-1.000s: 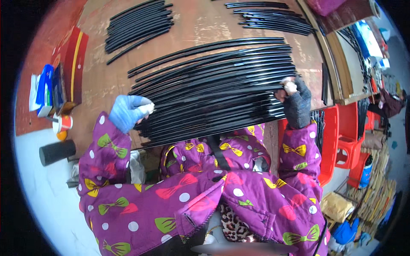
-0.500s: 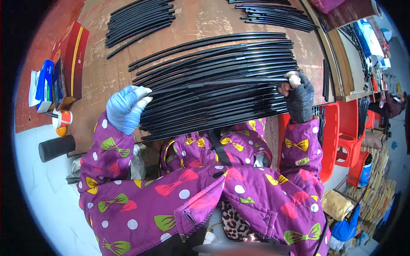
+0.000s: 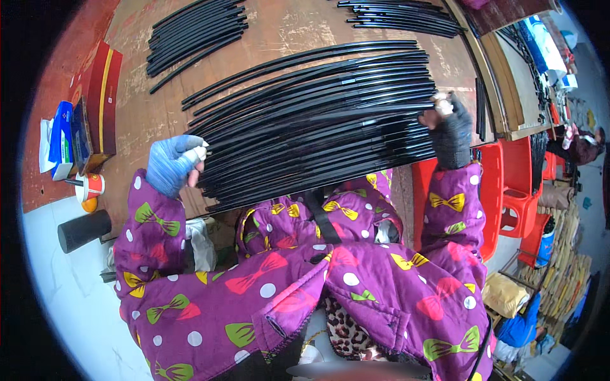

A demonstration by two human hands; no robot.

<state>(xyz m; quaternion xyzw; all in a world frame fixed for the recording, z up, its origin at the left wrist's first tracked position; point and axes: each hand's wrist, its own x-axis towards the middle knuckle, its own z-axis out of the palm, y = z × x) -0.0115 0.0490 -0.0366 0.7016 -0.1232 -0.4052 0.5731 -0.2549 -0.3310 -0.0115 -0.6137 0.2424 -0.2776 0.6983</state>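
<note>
Gripping the two ends of a wide spread of long black tubes [image 3: 311, 120], the person squares the pile on the wooden table [image 3: 298, 28]. The left hand [image 3: 173, 164], in a pale blue glove, is curled with its fingers pressed together against the tubes' left ends; half a second ago it was more open and a little lower, so it has closed in on the ends. The right hand [image 3: 448, 127], in a dark fingerless glove, pinches the right ends between thumb and bare fingertips, and has shifted only slightly since a second ago. The pile itself lies much as it did, close to the near edge of the table, which suggests the ends are being evened rather than the bundle carried.

Farther out, a smaller batch of black tubes [image 3: 197, 32] lies at the far left and another batch [image 3: 406, 16] at the far right. On the left edge sit a red box [image 3: 101, 95], a blue packet [image 3: 60, 133] and a small cup [image 3: 91, 186]; a black cylinder [image 3: 82, 230] lies nearer. Red plastic stools [image 3: 508, 190] stand to the right.
</note>
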